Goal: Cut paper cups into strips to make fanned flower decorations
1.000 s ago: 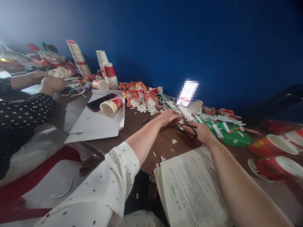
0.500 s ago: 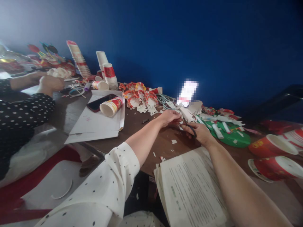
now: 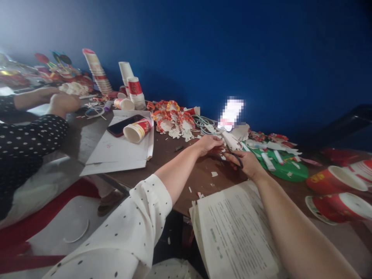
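Above the brown tabletop, my right hand (image 3: pixel 249 162) is closed around a pair of dark-handled scissors (image 3: pixel 240 161), whose blades point up and left toward my other hand. My left hand (image 3: pixel 209 145) is closed in a pinch just left of the blades. Whatever sits in that pinch is too small and hidden to name. Small white paper scraps (image 3: pixel 214 174) lie on the table below both hands. Behind them, a phone with a blurred bright screen (image 3: pixel 231 115) leans near the blue wall.
A heap of cut red-and-white paper pieces (image 3: pixel 176 122) lies behind my left hand. Glue sticks rest on a green sheet (image 3: pixel 290 170) at right, near paper cups (image 3: pixel 334 182). Printed papers (image 3: pixel 232 232) lie in front. A co-worker's hands (image 3: pixel 62 100) are at left, near stacked cups (image 3: pixel 135 93).
The whole view has shifted very slightly. Both hands stay in nearly the same place, with the scissors still in my right hand.
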